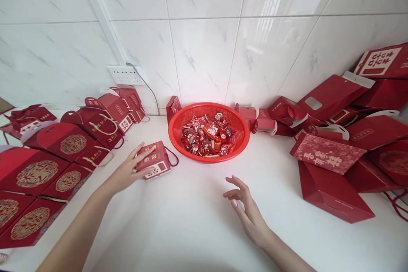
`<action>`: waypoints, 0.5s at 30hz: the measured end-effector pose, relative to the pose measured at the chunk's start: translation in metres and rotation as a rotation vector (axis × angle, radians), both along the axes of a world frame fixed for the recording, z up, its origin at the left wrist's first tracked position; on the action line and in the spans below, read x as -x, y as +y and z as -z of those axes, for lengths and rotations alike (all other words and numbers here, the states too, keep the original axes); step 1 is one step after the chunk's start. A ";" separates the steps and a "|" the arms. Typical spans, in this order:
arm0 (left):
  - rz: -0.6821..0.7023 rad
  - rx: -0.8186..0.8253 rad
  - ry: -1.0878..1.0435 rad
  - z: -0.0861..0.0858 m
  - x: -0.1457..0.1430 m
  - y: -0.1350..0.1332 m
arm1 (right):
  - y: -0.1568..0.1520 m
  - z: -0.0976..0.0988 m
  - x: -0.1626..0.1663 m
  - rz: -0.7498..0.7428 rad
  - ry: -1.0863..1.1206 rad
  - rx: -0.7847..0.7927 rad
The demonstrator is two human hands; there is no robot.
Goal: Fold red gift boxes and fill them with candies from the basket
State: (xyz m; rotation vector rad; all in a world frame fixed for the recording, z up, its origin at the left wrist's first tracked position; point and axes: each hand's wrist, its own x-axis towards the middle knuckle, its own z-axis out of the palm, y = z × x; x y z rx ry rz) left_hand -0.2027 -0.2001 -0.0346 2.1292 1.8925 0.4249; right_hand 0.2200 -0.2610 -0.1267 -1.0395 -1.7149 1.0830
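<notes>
My left hand (129, 170) grips a small red gift box (156, 162) with a red cord handle, which lies on its side on the white counter (197, 216), left of the basket. My right hand (245, 208) hovers over the counter in front of the basket, fingers spread and loosely curled, holding nothing. A round red plastic basket (178, 125) stands against the tiled wall, filled with several red wrapped candies (207, 136).
Rows of red gift boxes with gold medallions (38, 174) and small corded boxes (108, 119) fill the left side. Flat and folded red paper bags and boxes (338, 157) pile up at the right. A wall socket (126, 75) with a cable sits behind.
</notes>
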 end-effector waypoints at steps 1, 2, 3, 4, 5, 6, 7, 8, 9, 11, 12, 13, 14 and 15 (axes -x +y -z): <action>-0.006 0.012 0.002 -0.004 0.004 0.010 | 0.000 0.001 -0.001 0.001 -0.005 0.007; -0.021 0.027 0.008 -0.009 0.005 0.018 | 0.001 0.001 -0.001 0.002 -0.008 0.014; -0.045 0.039 0.017 -0.016 0.006 0.024 | 0.001 0.001 -0.001 0.003 -0.010 0.022; -0.072 0.039 0.023 -0.024 0.005 0.030 | 0.002 0.002 -0.002 0.003 -0.010 0.028; -0.100 0.020 0.030 -0.036 0.004 0.035 | 0.002 0.002 -0.002 0.004 -0.011 0.033; -0.123 -0.023 0.036 -0.050 0.004 0.039 | 0.003 0.002 -0.002 0.008 -0.012 0.038; -0.141 -0.086 0.043 -0.066 0.006 0.042 | 0.004 0.003 -0.003 0.012 -0.015 0.044; -0.172 -0.175 0.064 -0.085 0.009 0.045 | 0.005 0.003 -0.003 0.016 -0.018 0.049; -0.220 -0.278 0.093 -0.104 0.014 0.048 | 0.006 0.004 -0.003 0.019 -0.022 0.053; -0.430 -0.455 0.145 -0.144 0.030 0.056 | 0.008 0.006 -0.004 0.016 -0.028 0.064; -0.536 -0.526 0.165 -0.161 0.041 0.061 | 0.008 0.007 -0.004 0.010 -0.031 0.073; -0.616 -0.568 0.184 -0.177 0.052 0.066 | 0.009 0.008 -0.004 0.004 -0.031 0.086; -0.637 -0.552 0.214 -0.189 0.064 0.072 | 0.010 0.009 -0.005 -0.001 -0.028 0.100; -0.654 -0.511 0.242 -0.198 0.075 0.078 | 0.011 0.010 -0.005 -0.006 -0.022 0.116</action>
